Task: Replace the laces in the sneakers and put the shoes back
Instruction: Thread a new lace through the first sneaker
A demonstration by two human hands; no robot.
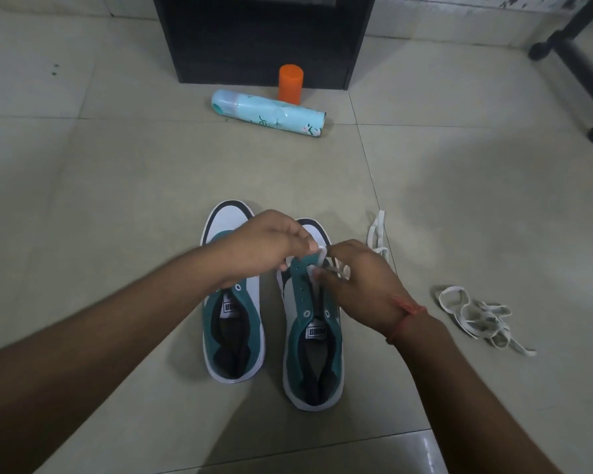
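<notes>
Lace [317, 260] is pinched by both hands, left [271, 244] and right [360, 285], over right sneaker [310, 336] toe eyelets; sneaker axis runs straight ahead.

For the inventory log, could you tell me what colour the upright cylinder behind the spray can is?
Orange: the upright cylinder shows clearly in the head view.

One head-worn camera looks forward and steeply down, close above the floor [117, 165], toward a dark cabinet [261, 39].
</notes>
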